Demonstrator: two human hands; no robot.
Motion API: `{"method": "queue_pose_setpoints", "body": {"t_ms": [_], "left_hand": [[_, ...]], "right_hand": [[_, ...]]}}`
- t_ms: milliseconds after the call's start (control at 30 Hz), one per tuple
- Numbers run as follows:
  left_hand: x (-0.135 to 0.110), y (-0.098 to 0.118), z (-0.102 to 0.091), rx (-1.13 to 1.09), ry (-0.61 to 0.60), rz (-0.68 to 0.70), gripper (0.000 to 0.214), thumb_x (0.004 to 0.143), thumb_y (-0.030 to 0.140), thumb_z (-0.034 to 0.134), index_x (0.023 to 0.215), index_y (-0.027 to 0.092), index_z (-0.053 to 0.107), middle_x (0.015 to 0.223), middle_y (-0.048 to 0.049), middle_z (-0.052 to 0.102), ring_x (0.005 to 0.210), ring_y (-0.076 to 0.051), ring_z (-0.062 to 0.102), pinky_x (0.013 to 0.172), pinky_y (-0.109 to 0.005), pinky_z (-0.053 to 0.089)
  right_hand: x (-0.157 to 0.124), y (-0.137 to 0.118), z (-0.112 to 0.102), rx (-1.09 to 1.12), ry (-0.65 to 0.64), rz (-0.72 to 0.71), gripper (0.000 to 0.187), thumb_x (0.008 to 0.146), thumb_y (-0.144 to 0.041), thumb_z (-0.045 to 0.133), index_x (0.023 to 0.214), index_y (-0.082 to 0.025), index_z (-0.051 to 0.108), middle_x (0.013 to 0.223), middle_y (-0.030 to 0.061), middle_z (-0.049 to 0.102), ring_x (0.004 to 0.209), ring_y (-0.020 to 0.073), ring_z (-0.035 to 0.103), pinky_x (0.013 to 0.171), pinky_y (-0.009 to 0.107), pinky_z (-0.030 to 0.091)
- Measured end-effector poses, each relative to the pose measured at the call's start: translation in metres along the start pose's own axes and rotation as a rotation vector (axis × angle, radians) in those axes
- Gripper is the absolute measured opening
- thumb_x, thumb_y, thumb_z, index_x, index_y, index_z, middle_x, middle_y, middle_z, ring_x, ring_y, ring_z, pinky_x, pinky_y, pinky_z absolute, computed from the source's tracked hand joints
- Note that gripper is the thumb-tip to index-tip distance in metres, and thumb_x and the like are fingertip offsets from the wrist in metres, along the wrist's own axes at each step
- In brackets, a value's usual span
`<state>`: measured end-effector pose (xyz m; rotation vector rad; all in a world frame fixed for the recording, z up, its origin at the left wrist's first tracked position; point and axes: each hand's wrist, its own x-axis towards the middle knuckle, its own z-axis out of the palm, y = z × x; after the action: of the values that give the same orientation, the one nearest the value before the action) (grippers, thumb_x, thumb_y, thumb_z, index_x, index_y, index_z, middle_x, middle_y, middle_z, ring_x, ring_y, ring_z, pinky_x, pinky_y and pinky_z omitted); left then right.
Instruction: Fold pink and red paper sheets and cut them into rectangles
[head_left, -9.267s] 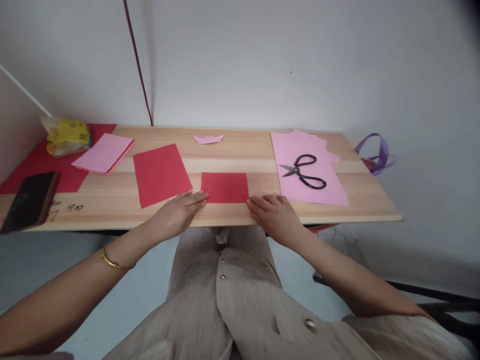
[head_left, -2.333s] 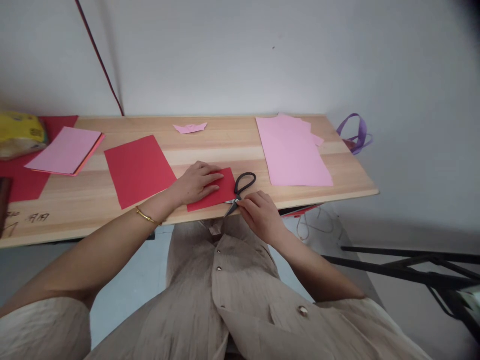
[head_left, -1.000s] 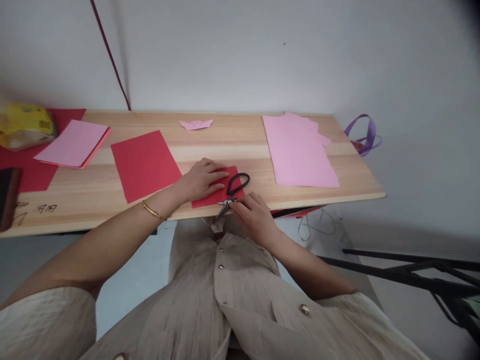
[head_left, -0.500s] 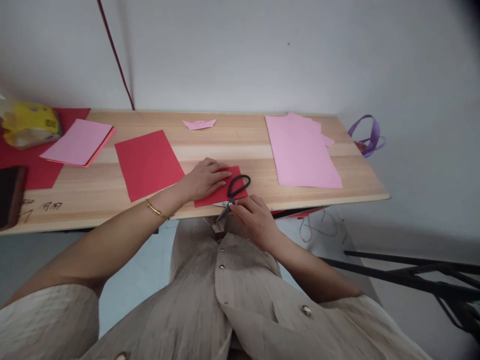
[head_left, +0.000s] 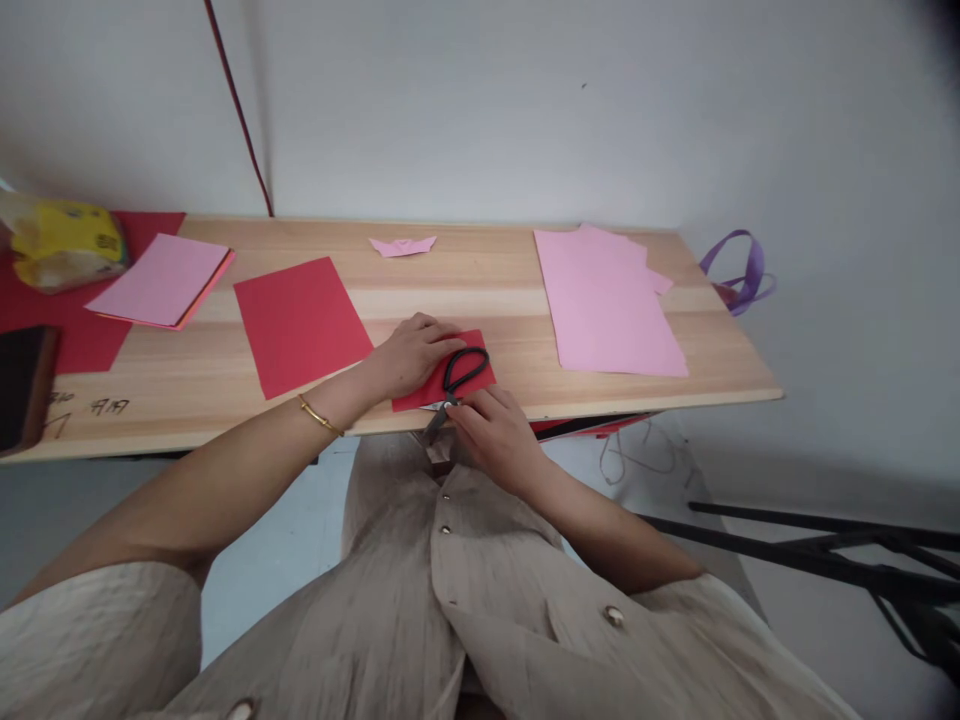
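Near the table's front edge lies a small red paper (head_left: 474,342), partly covered by my left hand (head_left: 411,352), whose outstretched fingers rest flat on it. My right hand (head_left: 491,428) is closed on a pair of black-handled scissors (head_left: 448,405), gripping them around the pivot. One dark handle loop lies over the red paper. A blade points down past the table edge toward my lap, and another strip of metal shows along the paper's front edge. How the paper sits against the blades is partly hidden by my fingers.
A larger red sheet (head_left: 301,325) lies to the left, near a pink paper stack (head_left: 163,280), a yellow package (head_left: 71,245) and a dark box (head_left: 26,390). A folded pink piece (head_left: 403,246) sits at the back. Pink sheets (head_left: 609,305) lie right; purple straps (head_left: 739,270) hang beyond.
The scissors and my right hand have shifted slightly left along the red paper's front edge. The handle loop leans differently. My left hand stays on the paper; the view has turned slightly.
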<state>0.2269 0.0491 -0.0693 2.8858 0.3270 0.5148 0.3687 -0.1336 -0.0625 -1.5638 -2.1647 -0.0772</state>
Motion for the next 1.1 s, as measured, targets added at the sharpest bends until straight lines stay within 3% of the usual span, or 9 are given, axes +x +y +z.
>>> {"method": "queue_pose_setpoints", "body": {"t_ms": [400, 700, 867, 967, 1100], "left_hand": [[-0.001, 0.007, -0.004, -0.043, -0.023, -0.126, 0.043, 0.098, 0.018, 0.034, 0.135, 0.017, 0.055, 0.125, -0.0119, 0.064, 0.112, -0.025, 0.052, 0.099, -0.041, 0.04], [0.001, 0.006, -0.006, -0.038, -0.029, -0.107, 0.042, 0.098, 0.017, 0.034, 0.134, 0.014, 0.055, 0.125, -0.0139, 0.064, 0.11, -0.025, 0.053, 0.1, -0.042, 0.04], [0.0, 0.007, -0.007, -0.046, -0.021, -0.09, 0.042, 0.096, 0.014, 0.036, 0.134, 0.015, 0.055, 0.125, -0.0139, 0.064, 0.111, -0.025, 0.054, 0.099, -0.043, 0.041], [0.0, 0.007, -0.007, -0.041, -0.008, -0.074, 0.041, 0.098, 0.02, 0.035, 0.133, 0.012, 0.054, 0.126, -0.0157, 0.062, 0.113, -0.025, 0.053, 0.1, -0.043, 0.041], [0.001, 0.004, -0.007, -0.023, -0.028, -0.057, 0.046, 0.097, 0.04, 0.046, 0.132, 0.013, 0.056, 0.132, -0.0167, 0.058, 0.119, -0.028, 0.05, 0.104, -0.044, 0.037]], "right_hand": [[0.008, -0.012, -0.002, 0.005, -0.065, -0.008, 0.016, 0.095, -0.019, 0.053, 0.095, -0.019, 0.069, 0.087, 0.0078, 0.06, 0.083, 0.0203, 0.048, 0.075, 0.034, 0.039], [0.01, -0.016, 0.004, -0.026, -0.055, -0.037, 0.018, 0.095, -0.017, 0.051, 0.09, -0.018, 0.068, 0.086, 0.0074, 0.061, 0.082, 0.0202, 0.047, 0.074, 0.033, 0.039], [0.004, -0.017, -0.003, 0.073, -0.048, -0.1, 0.016, 0.094, -0.015, 0.052, 0.093, -0.018, 0.068, 0.09, 0.0066, 0.064, 0.086, 0.0189, 0.051, 0.079, 0.032, 0.042], [-0.005, 0.004, -0.019, 0.127, 0.045, -0.077, 0.015, 0.094, -0.017, 0.053, 0.097, -0.02, 0.067, 0.093, 0.0063, 0.066, 0.088, 0.0184, 0.054, 0.079, 0.033, 0.043], [-0.012, 0.069, -0.041, -0.015, 0.133, 0.062, 0.019, 0.096, -0.024, 0.051, 0.102, -0.019, 0.068, 0.095, 0.0105, 0.066, 0.09, 0.0225, 0.055, 0.076, 0.037, 0.044]]}}
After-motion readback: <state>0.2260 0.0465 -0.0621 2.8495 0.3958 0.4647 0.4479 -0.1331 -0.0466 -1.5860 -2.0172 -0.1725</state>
